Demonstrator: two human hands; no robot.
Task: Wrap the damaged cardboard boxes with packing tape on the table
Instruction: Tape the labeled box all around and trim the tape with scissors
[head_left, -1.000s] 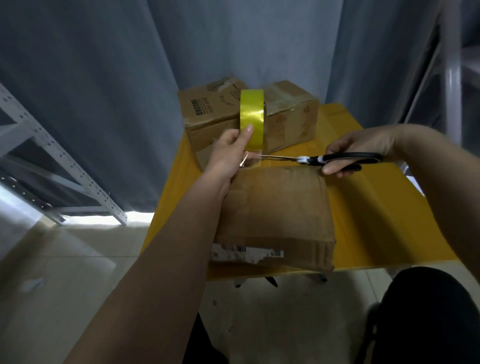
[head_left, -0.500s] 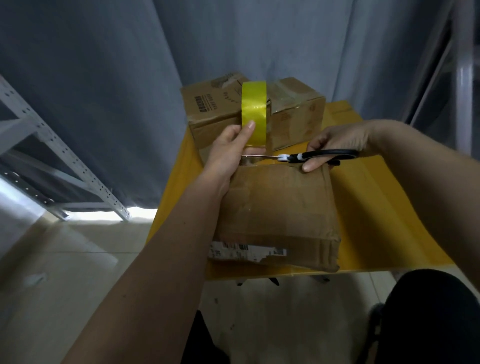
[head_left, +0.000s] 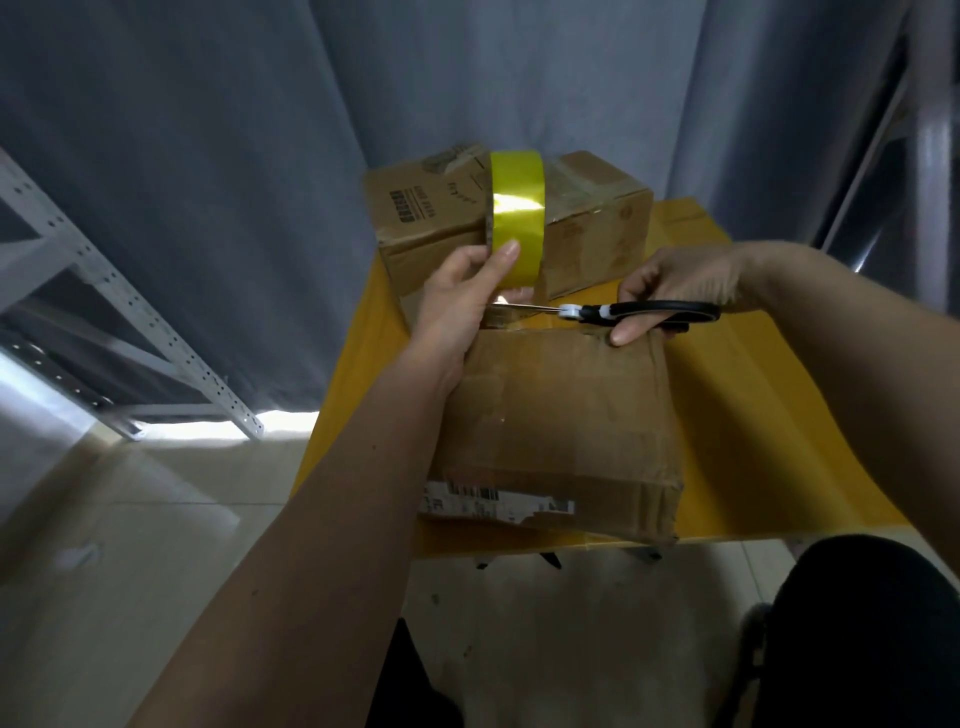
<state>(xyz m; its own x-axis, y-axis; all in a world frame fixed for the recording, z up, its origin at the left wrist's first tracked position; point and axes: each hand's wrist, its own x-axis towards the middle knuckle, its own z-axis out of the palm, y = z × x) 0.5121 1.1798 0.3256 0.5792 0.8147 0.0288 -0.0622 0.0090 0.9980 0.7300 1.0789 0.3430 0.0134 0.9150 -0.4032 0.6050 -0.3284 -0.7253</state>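
Note:
A worn brown cardboard box (head_left: 561, 415) with a torn label lies on the yellow table (head_left: 769, 441) in front of me. My left hand (head_left: 462, 301) grips a yellow roll of packing tape (head_left: 517, 213) held upright above the box's far edge. A clear strip of tape runs from the roll down to the box. My right hand (head_left: 680, 288) grips black-handled scissors (head_left: 644, 312). Their blades point left and reach the tape strip just under the roll.
Two more cardboard boxes (head_left: 597, 223) stand at the back of the table, against a grey curtain. A grey metal rack (head_left: 130, 322) stands on the left, and another metal frame (head_left: 930, 156) rises on the right. Pale floor tiles lie below.
My right hand has moved the scissors leftward, so the blades now reach the tape strip below the roll. My left hand keeps holding the roll in place.

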